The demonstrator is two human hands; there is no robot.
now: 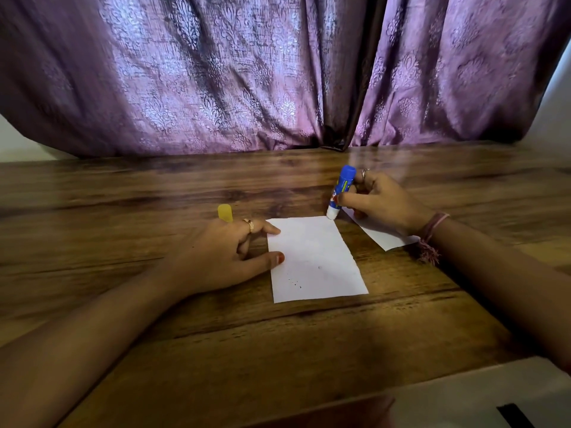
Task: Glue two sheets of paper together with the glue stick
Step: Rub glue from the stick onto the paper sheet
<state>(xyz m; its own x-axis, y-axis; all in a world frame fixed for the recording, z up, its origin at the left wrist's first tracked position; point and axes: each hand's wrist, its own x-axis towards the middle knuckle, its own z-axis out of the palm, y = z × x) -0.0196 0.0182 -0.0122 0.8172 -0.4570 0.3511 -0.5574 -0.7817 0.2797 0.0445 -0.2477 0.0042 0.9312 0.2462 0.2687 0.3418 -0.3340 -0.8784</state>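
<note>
A white sheet of paper [316, 261] lies flat in the middle of the wooden table [154, 193]. My left hand [225, 254] presses its left edge with thumb and a fingertip, and holds the yellow glue cap [225, 213] between its fingers. My right hand [380, 202] grips the blue glue stick [341, 189], tilted, with its white glue tip touching the sheet's far right corner. A second white sheet [383, 234] lies to the right, partly hidden under my right hand and wrist.
A purple patterned curtain [278, 72] hangs right behind the table's far edge. A white surface [482, 393] sits at the near right corner. Bare wood shows to the left and in front of the sheet.
</note>
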